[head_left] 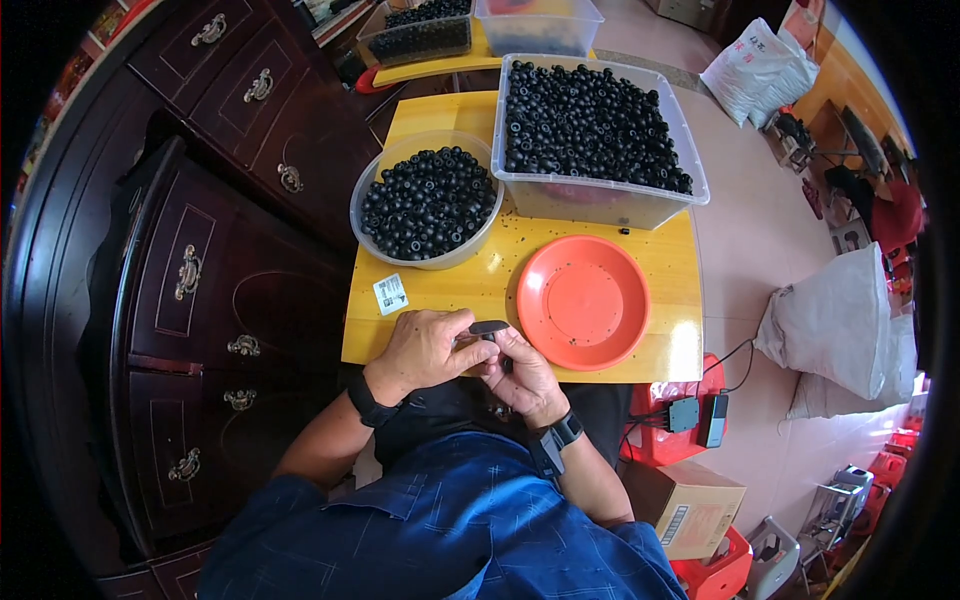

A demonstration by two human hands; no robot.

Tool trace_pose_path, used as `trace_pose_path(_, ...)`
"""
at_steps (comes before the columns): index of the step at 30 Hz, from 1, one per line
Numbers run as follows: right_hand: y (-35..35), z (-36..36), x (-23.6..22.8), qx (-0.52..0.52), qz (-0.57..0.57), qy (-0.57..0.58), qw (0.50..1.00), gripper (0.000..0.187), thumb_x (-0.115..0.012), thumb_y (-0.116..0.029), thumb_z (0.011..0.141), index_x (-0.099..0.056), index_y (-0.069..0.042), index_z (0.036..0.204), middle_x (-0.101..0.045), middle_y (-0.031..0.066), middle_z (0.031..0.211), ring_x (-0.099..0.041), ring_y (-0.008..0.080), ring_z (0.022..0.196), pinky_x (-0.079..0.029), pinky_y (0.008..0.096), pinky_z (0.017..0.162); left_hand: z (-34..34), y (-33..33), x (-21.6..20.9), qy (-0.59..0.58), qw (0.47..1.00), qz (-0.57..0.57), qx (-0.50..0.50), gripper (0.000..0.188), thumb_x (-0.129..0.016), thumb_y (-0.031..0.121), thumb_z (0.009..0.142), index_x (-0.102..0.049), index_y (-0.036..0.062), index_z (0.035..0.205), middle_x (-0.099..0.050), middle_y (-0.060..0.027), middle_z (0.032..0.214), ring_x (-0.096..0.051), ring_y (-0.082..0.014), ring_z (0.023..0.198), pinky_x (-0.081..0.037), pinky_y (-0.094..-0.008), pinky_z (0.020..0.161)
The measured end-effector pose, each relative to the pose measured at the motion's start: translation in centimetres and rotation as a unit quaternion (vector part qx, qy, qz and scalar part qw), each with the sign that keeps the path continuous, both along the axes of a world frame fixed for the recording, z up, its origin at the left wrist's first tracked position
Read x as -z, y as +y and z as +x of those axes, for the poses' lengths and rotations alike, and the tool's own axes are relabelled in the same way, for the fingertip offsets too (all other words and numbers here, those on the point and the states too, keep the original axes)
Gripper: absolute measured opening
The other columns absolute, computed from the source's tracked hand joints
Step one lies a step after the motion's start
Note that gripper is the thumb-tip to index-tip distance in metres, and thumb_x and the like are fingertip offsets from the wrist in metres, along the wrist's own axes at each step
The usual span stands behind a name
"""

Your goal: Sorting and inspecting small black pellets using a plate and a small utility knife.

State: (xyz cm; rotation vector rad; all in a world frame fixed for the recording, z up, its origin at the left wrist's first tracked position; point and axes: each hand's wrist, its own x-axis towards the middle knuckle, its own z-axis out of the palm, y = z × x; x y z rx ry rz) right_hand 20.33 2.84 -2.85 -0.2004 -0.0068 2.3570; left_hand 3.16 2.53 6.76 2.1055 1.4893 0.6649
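My left hand (425, 350) and my right hand (525, 378) meet just over the table's near edge. Between their fingertips is a small black piece (488, 327) with a flat, elongated top. My left thumb and forefinger pinch it from one side, while the right thumb lies close to its other end. My right fingers are curled in, with a dark spot showing among them; what they grip is partly hidden. Right of the hands lies a red-orange round dish (583, 303). Beyond the left hand stands a round clear tub (356, 215) heaped with small black ring-like parts (430, 203).
A large clear bin (600, 203) of similar black parts stands at the back of the yellow table (470, 290). One loose part (624, 231) and a white label (390, 294) lie on the tabletop. Dark drawers (200, 290) border the left; a red stool (660, 420) stands right.
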Motion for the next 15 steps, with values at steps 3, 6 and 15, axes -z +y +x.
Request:
trace_pose_path(3, 0.05, 0.01, -0.40, -0.003, -0.008, -0.003, 1.000, 0.017, -0.058, -0.014, 0.099, -0.061, -0.003, 0.112, -0.068, 0.0090, 0.102, -0.064, 0.0118, 0.078, -0.053, 0.0254, 0.067, 0.08, -0.08, 0.10, -0.004, 1.000, 0.014, -0.004, 0.043, -0.072, 0.047, 0.085, -0.059, 0.0067, 0.075, -0.066, -0.0126, 0.068, -0.066, -0.0342, 0.063, -0.050, -0.0424, 0.056)
trace_pose_path(6, -0.01, -0.04, -0.68, -0.001, -0.013, -0.006, 1.000, 0.015, -0.059, -0.014, 0.099, -0.061, -0.003, 0.110, -0.068, 0.0066, 0.095, -0.064, 0.0112, 0.075, -0.053, 0.0250, 0.066, -0.02, -0.05, -0.25, 0.011, 1.000, 0.023, 0.004, 0.041, -0.071, 0.044, 0.087, -0.061, 0.0060, 0.078, -0.068, -0.0123, 0.071, -0.068, -0.0328, 0.065, -0.051, -0.0404, 0.056)
trace_pose_path(15, -0.02, -0.04, -0.79, 0.004, -0.025, -0.005, 1.000, 0.007, -0.060, -0.012, 0.098, -0.061, -0.006, 0.101, -0.067, 0.0047, 0.087, -0.065, 0.0125, 0.075, -0.055, 0.0261, 0.066, -0.05, 0.08, 0.31, 0.023, 0.999, 0.031, 0.006, 0.042, -0.068, 0.045, 0.089, -0.059, 0.0059, 0.075, -0.066, -0.0126, 0.068, -0.067, -0.0336, 0.063, -0.050, -0.0415, 0.055)
